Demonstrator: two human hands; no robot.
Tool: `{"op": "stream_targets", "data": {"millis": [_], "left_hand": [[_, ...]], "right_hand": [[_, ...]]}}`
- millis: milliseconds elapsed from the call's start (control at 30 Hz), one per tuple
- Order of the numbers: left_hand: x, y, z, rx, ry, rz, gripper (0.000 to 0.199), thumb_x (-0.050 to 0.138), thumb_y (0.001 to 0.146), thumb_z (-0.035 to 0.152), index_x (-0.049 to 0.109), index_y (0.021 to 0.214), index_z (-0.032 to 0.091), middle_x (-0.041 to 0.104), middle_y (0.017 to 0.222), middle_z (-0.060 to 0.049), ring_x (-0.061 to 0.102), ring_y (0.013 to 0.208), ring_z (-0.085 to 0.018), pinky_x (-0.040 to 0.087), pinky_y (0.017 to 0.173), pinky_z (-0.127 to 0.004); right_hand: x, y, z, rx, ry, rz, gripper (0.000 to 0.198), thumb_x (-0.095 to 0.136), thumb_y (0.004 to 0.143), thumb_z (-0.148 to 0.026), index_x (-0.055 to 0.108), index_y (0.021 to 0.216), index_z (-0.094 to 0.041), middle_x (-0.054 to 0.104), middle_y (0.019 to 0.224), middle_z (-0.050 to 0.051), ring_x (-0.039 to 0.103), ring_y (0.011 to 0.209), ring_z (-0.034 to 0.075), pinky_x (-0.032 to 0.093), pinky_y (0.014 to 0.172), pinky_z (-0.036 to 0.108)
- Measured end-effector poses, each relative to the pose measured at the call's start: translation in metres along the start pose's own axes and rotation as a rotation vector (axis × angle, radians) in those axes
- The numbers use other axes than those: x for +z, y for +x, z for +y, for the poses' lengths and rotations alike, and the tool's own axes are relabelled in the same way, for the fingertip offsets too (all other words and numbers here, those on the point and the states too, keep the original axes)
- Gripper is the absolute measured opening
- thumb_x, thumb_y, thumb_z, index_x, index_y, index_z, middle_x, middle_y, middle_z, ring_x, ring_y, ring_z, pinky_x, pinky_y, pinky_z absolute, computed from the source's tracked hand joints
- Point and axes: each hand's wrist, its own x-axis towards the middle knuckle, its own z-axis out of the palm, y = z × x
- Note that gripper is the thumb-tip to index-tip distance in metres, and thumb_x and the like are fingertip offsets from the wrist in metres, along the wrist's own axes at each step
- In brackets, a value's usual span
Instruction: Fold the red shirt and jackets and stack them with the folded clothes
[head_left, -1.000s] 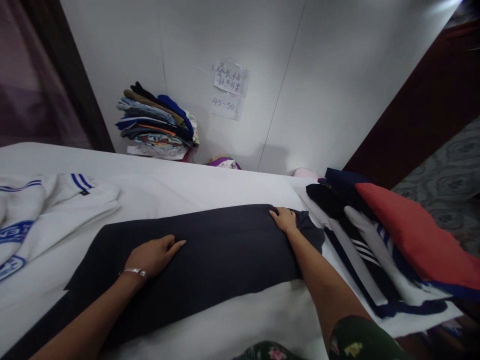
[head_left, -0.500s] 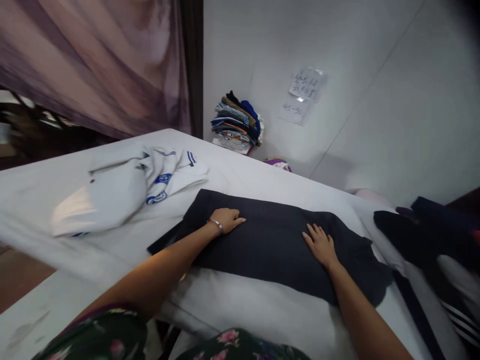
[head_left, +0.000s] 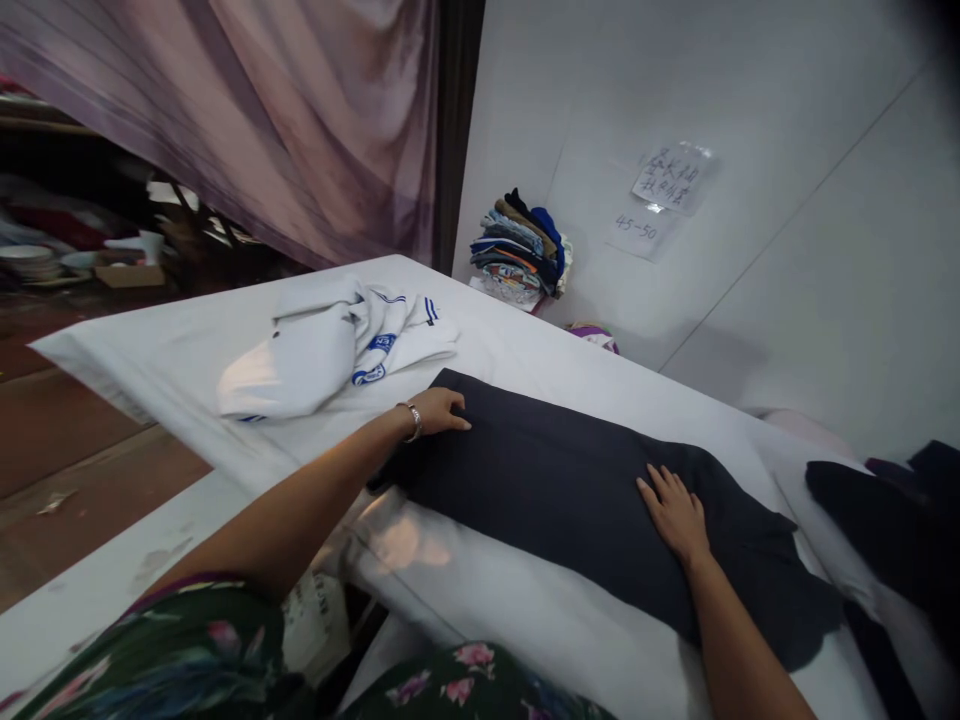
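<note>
A dark grey folded garment (head_left: 555, 465), its exact kind unclear, lies stretched out on the white-covered table (head_left: 517, 600). My left hand (head_left: 441, 410), with a bracelet at the wrist, rests on the garment's left end, thumb and fingers apart. Toward its right part, my right hand (head_left: 677, 512) lies flat, palm down with spread fingers. Left of the garment, a crumpled white piece of clothing (head_left: 315, 350) with blue stripes and lettering sits on the cloth.
A stack of folded clothes (head_left: 517, 250) stands beyond the table's far edge by the wall. Handwritten paper signs (head_left: 667, 180) hang there. Dark clothes (head_left: 870, 520) lie at the right. A pinkish curtain (head_left: 300, 120) hangs at the back left.
My left hand has slid toward the garment's left end. My right hand stays flat on the fabric. The view has turned left, so the scene sits further right.
</note>
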Motion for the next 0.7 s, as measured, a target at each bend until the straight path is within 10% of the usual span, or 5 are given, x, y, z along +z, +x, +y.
{"op": "stream_targets", "data": {"millis": [300,700], "left_hand": [[-0.003,-0.022,0.008,-0.129,-0.172,0.281,0.025,0.045,0.085,0.038,0.057,0.095,0.019,0.066,0.089,-0.004,0.061,0.083,-0.018,0.042,0.069,-0.028],[0.020,-0.008,0.009,-0.253,0.173,0.140,0.029,0.039,0.091,0.037,0.054,0.108,0.019,0.067,0.103,-0.014,0.064,0.095,-0.027,0.046,0.078,-0.038]], "right_hand": [[-0.032,0.002,0.018,-0.039,-0.013,0.019,0.054,0.025,0.090,-0.053,0.045,0.136,-0.033,0.037,0.148,0.002,0.025,0.139,0.027,0.020,0.107,0.062],[0.001,-0.016,0.017,0.028,-0.064,0.122,0.057,0.023,0.090,-0.050,0.044,0.137,-0.025,0.042,0.144,0.007,0.034,0.134,0.024,0.019,0.109,0.054]]}}
